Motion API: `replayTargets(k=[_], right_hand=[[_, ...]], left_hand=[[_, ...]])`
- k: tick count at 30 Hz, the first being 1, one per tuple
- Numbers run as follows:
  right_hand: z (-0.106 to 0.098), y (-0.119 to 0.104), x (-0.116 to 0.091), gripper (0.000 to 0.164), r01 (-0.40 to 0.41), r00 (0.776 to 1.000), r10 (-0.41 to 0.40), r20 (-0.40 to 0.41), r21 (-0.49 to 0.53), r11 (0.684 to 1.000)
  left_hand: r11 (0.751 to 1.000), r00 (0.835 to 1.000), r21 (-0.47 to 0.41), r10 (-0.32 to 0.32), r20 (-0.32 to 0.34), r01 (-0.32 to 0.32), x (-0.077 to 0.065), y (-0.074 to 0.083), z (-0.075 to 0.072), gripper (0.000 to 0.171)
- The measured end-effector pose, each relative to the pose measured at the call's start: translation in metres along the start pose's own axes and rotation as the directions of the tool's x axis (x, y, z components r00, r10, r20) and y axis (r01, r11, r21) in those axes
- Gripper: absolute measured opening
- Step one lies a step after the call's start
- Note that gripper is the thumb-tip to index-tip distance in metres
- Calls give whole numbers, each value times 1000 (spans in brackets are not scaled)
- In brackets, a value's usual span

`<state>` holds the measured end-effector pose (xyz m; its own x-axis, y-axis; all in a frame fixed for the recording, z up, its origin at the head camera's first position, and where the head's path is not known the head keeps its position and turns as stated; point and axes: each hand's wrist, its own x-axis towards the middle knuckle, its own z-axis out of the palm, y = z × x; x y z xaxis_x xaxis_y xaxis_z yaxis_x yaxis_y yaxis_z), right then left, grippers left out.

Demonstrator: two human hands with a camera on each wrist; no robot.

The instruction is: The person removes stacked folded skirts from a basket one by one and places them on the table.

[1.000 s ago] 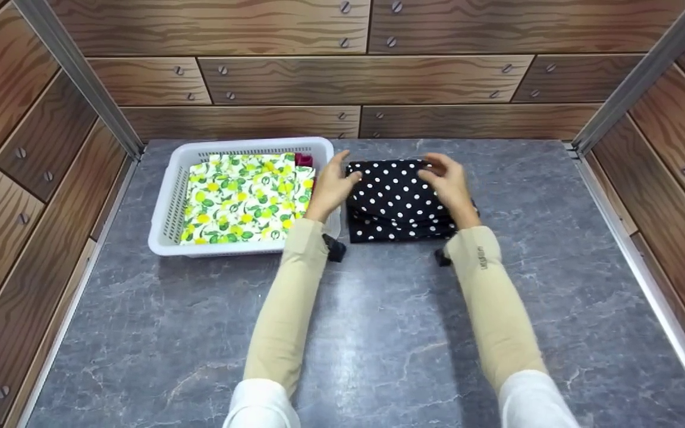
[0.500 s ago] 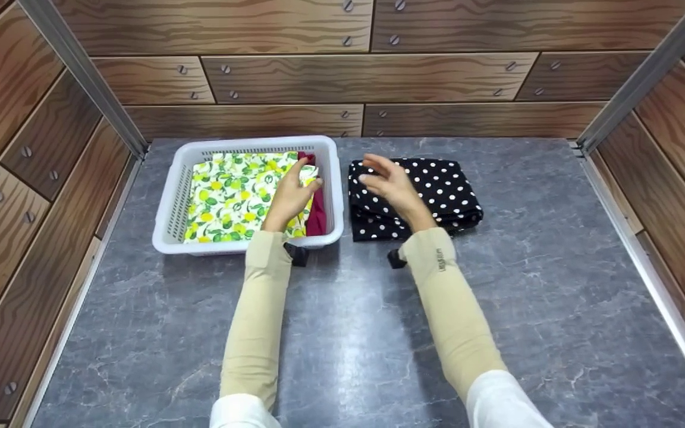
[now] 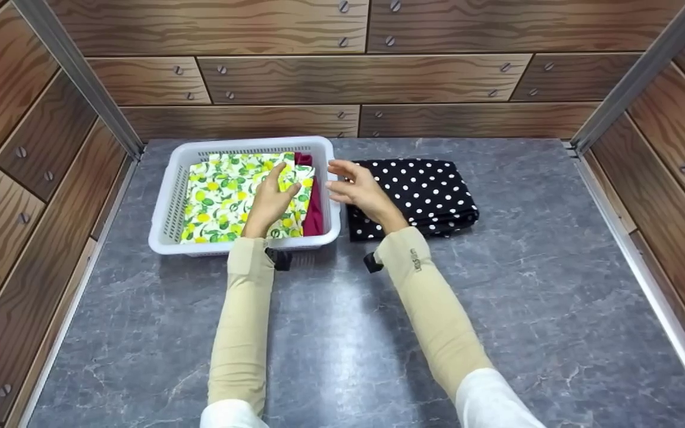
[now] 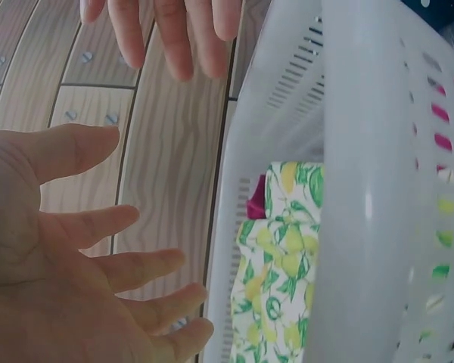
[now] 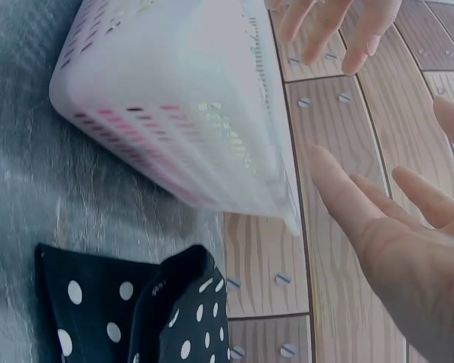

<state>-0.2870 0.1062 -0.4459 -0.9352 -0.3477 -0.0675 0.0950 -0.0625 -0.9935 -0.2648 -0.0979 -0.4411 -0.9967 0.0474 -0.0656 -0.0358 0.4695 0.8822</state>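
Over the white plastic basket [image 3: 167,196] my left hand [image 3: 269,199] hovers with its fingers spread, holding nothing. Inside lies a folded cloth with a lemon print [image 3: 217,202], and dark red cloth [image 3: 314,214] shows at its right side. My right hand [image 3: 361,189] hangs between the basket's right rim and a folded black cloth with white dots [image 3: 431,190], fingers apart and holding nothing. Both hands also appear in the wrist views: the left palm [image 4: 76,265] faces the basket side, and the right hand [image 5: 408,234] is above the basket wall.
The dotted cloth lies on the grey marbled table [image 3: 342,333], just right of the basket. Wood-patterned walls [image 3: 366,80] stand at the back and both sides, with metal rails [image 3: 81,77] at the corners.
Both hands have moved left, away from the dotted cloth: the left from beside it to over the basket, the right from its right part to its left edge. Cloths and basket stay in place.
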Motion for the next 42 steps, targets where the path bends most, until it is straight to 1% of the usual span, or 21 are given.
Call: replayTargets(k=[5, 10, 17, 24, 27, 30, 32, 35, 37, 39, 42], right_hand=[[9, -2, 2, 59, -47, 999, 48, 16, -25, 999], [19, -4, 5, 60, -101, 994, 103, 32, -60, 993], [29, -3, 10, 61, -164, 986, 167, 24, -112, 980], [37, -2, 12, 64, -192, 981, 195, 17, -119, 974], [41, 1, 13, 64, -210, 977, 214, 13, -139, 968], [45, 3, 13, 64, -225, 973, 229, 7, -157, 962], [46, 5, 13, 63, -234, 971, 238, 6, -157, 959], [46, 7, 13, 63, -246, 969, 248, 5, -112, 963], [46, 9, 14, 63, -248, 969, 249, 1, -71, 966], [46, 11, 15, 63, -241, 970, 241, -1, -49, 969], [48, 14, 15, 61, -228, 974, 227, -12, -82, 970]], left_hand=[[1000, 1000, 11, 5, -5, -5, -1, -6, -9, 64], [999, 1000, 49, -6, -20, 7, -3, -12, -21, 63], [997, 998, 58, -42, -46, 45, -9, -19, -40, 62], [991, 993, 78, -100, -69, 105, -12, -31, -60, 63], [989, 989, 82, -120, -84, 127, -15, -35, -68, 64], [986, 986, 86, -138, -91, 146, -17, -42, -74, 65], [982, 984, 108, -144, -101, 154, -18, -48, -78, 64], [978, 981, 120, -155, -120, 169, -21, -59, -83, 64], [977, 977, 126, -157, -143, 175, -23, -67, -87, 63], [979, 973, 108, -152, -173, 172, -24, -76, -90, 62], [982, 964, 94, -138, -226, 162, -25, -87, -93, 59]])
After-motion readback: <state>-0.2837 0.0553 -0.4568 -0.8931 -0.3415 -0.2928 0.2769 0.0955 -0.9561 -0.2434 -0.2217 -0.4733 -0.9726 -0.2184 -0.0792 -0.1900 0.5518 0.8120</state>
